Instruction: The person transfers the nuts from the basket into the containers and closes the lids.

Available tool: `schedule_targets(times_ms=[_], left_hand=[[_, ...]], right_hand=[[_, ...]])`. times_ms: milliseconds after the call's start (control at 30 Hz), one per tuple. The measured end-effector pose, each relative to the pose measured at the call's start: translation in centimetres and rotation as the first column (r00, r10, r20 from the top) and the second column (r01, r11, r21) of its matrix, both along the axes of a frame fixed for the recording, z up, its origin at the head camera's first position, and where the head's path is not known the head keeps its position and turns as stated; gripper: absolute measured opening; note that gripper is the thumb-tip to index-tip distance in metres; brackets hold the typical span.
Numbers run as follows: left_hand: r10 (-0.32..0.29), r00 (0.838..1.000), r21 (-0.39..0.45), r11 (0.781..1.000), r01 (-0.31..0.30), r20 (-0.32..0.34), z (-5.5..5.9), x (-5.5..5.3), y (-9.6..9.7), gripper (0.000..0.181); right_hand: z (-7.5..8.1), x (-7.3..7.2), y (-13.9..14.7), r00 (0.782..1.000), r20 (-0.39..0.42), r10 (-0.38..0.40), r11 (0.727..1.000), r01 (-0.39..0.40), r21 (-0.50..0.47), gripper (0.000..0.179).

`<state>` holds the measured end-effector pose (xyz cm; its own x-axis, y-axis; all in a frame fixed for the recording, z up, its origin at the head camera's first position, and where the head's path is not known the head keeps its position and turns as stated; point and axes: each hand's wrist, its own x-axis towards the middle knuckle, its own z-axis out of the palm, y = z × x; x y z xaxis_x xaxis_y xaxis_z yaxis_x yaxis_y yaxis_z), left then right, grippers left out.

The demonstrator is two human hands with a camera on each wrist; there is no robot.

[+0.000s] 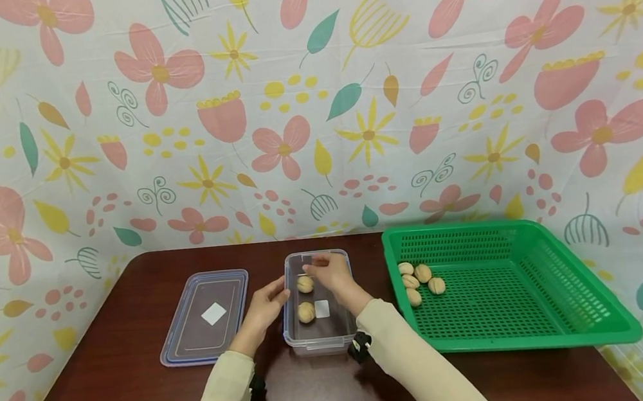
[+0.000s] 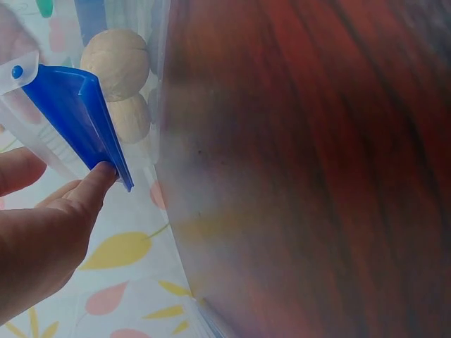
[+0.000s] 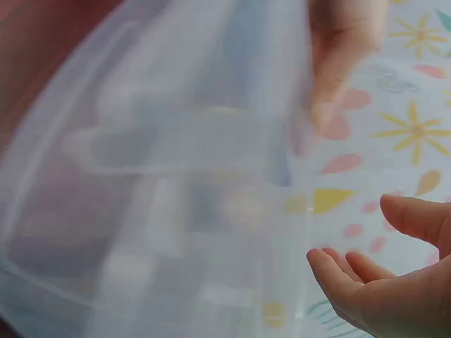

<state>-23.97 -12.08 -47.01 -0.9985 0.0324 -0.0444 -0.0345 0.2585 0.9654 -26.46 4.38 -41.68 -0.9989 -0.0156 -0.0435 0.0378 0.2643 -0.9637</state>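
Observation:
A clear plastic food container (image 1: 320, 344) stands lidless near the middle of the table in the head view. Two walnuts, a farther one (image 1: 305, 284) and a nearer one (image 1: 306, 312), lie inside it toward the left wall. My left hand (image 1: 264, 306) is at the container's left side; in the left wrist view a fingertip touches the blue side latch (image 2: 77, 113), which sticks outward. Over the container's far right part is my right hand (image 1: 335, 276). Its fingers are loosely bent with a gap between thumb and fingers, and nothing shows between them in the right wrist view.
Left of the container lies a clear lid (image 1: 195, 332) with a blue edge and a white label. To the right stands a green perforated basket (image 1: 521, 339), several walnuts (image 1: 423, 273) at its left end. Behind the table (image 1: 123, 374) hangs a flowered cloth (image 1: 308, 182).

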Motion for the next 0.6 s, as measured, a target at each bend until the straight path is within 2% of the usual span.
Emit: schedule_targets(times_ms=[233, 600], left_hand=[[-0.001, 1.0, -0.002, 1.0, 0.001, -0.004, 0.1, 0.1, 0.0, 0.043], [0.01, 1.0, -0.008, 1.0, -0.01, -0.007, 0.0, 0.1, 0.0, 0.043]], right_hand=[[2.7, -0.3, 0.5, 0.999, -0.026, 0.026, 0.999, -0.027, -0.04, 0.043], [6.0, -1.6, 2.7, 0.994, -0.067, 0.092, 0.995, -0.089, 0.035, 0.048]])
